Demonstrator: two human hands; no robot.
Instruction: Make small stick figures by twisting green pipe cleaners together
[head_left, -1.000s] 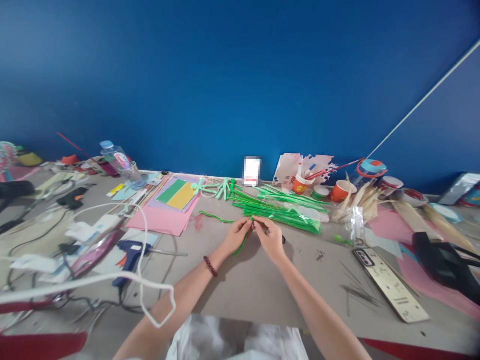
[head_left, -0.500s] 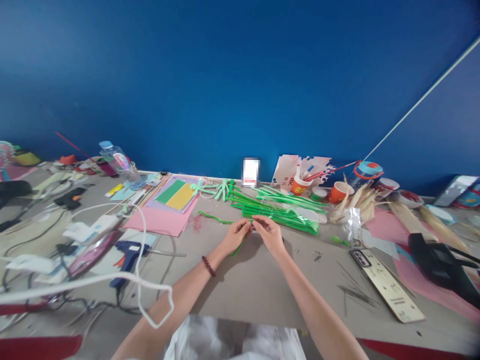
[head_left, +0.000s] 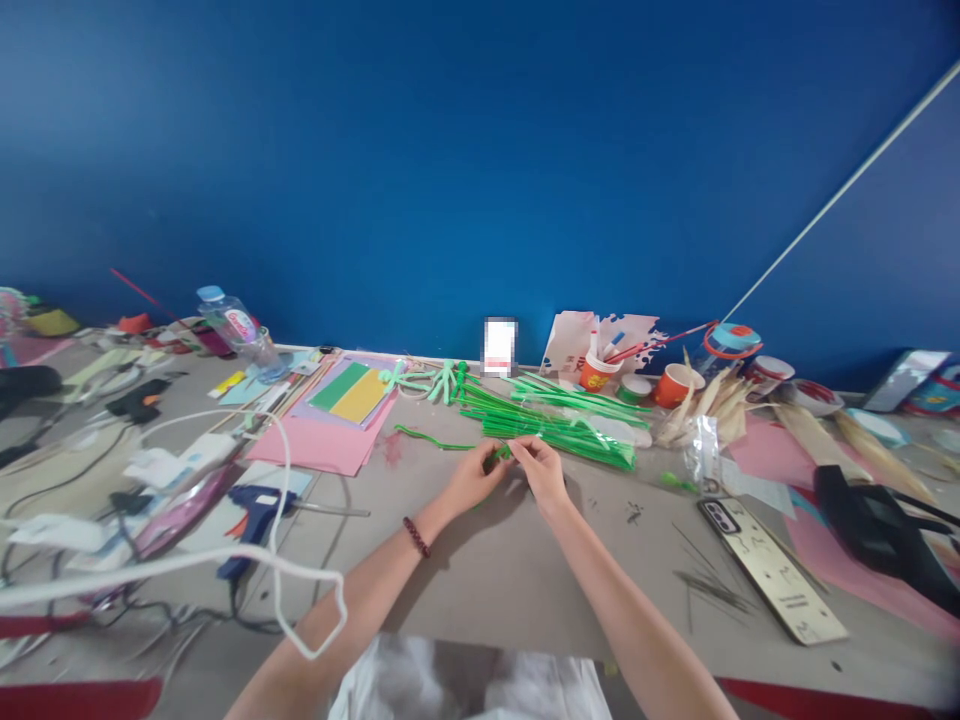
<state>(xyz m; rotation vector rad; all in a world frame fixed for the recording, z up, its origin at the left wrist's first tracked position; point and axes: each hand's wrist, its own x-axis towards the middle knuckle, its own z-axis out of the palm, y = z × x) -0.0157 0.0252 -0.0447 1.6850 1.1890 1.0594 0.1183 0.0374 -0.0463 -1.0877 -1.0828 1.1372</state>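
My left hand and my right hand meet over the middle of the table. Both are closed on a green pipe cleaner, which shows between the fingertips; much of it is hidden by the hands. One loose green pipe cleaner stretches away to the left of my left hand. Just behind my hands lies a pile of green pipe cleaners, some in clear plastic. Pale green bent pipe-cleaner figures lie at the back, left of the pile.
Left stand a blue glue gun, a white cable and pink paper. On the right are a phone, dark thin wires and orange paper cups. A blue wall rises behind the table.
My left hand has turned over the pipe cleaner. The strand that hung below it is now mostly hidden, and more green shows between the fingertips.
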